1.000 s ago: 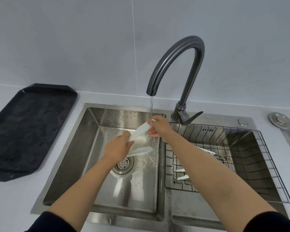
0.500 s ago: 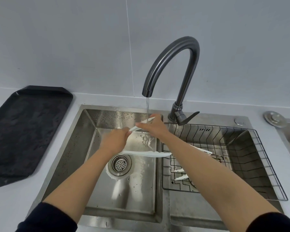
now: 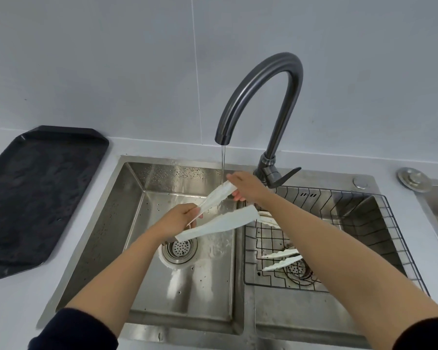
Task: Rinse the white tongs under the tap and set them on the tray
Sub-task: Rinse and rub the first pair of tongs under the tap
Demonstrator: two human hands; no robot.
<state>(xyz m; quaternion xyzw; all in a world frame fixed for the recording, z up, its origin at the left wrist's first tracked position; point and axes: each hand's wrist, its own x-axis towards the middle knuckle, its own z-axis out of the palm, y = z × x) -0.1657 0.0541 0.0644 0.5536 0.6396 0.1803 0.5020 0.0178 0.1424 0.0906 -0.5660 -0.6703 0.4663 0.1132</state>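
Note:
White tongs (image 3: 219, 222) hang spread apart over the left sink basin. My left hand (image 3: 176, 219) grips their joined end. My right hand (image 3: 245, 185) pinches the tip of the upper arm, right under the thin stream from the dark curved tap (image 3: 263, 97). The lower arm points right toward the basin divider. The black tray (image 3: 36, 193) lies on the counter left of the sink.
A wire rack (image 3: 352, 223) sits in the right basin with another pair of white tongs (image 3: 281, 258) on it. The left basin's drain (image 3: 178, 250) lies below my left hand. A round metal cap (image 3: 414, 179) rests on the counter at far right.
The tongs have turned so their broad faces show and the arms are spread wider. Both hands stayed under the tap; the right hand still holds the upper tip in the stream.

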